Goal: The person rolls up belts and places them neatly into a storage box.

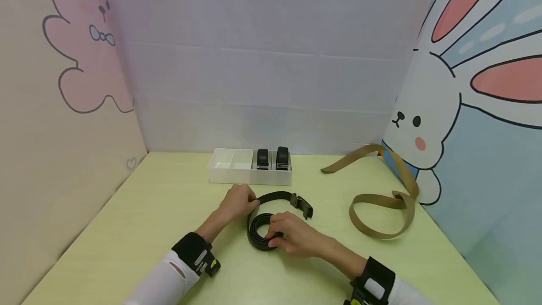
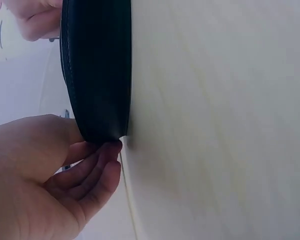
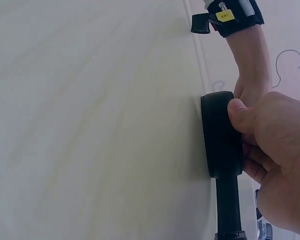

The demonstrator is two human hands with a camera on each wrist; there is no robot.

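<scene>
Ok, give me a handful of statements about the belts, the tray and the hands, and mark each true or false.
1. Both hands grip the black belt. True: left hand, right hand.
2. The white tray holds four rolled belts. False: two rolled black belts fill its right compartments.
3. The tan belt lies unrolled at the right of the table. True.
4. The black belt's buckle sits inside the tray. False: it lies on the table.
</scene>
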